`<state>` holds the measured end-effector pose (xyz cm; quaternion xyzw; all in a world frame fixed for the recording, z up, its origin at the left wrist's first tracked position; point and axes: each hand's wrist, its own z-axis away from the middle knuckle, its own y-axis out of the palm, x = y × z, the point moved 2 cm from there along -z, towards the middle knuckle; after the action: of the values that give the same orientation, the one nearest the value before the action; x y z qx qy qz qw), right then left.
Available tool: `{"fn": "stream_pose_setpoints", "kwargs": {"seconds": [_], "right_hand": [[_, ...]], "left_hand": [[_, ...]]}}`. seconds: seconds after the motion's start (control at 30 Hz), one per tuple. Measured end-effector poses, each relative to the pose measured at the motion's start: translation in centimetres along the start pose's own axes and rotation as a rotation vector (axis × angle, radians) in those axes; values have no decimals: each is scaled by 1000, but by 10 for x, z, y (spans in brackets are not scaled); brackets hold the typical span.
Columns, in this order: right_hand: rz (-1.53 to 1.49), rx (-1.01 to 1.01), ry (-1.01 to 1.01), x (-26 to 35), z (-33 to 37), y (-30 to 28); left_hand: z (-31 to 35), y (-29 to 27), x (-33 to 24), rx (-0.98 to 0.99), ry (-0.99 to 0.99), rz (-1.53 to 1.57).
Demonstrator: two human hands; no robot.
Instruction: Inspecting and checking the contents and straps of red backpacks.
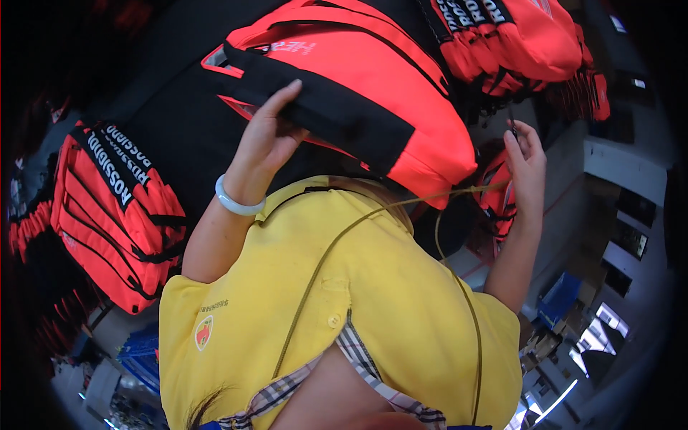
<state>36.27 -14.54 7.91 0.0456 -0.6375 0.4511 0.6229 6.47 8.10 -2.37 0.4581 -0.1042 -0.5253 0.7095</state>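
A bright red-orange bag (373, 61) with a wide black panel (337, 111) lies before me on a dark surface. My left hand (276, 136) is closed on the near edge of that black panel, with the thumb on top and the other fingers underneath, partly hidden. Beyond the bag's right end, my right hand (527, 158) is raised. Its fingertips pinch a small, dark, slim tool (513, 130), too small to tell its exact kind. An olive cord (344, 233) hangs round my neck and stretches toward my right wrist.
Stacked red bags with black straps stand at the left (107, 215) and at the far right (512, 43). More red material (498, 193) sits below my right hand. Blue crates appear at the lower left (141, 358) and at the right (559, 299), beside cartons.
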Motion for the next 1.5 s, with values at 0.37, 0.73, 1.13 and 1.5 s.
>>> {"fn": "stream_pose_setpoints", "kwargs": {"seconds": [0.37,0.73,1.13,1.5], "right_hand": [[-267,729,-181,60,-10,121],[-87,926,-270,66,-1,186],[319,1114,-576,95,14,250],[402,1153,-634,100,18,259]], "left_hand": [[121,28,-10,588,-352,-945],[149,4,-112,98,793,-1708],[119,-11,-80,153,473,-2179],[114,-20,-65,78,553,-2046]]}}
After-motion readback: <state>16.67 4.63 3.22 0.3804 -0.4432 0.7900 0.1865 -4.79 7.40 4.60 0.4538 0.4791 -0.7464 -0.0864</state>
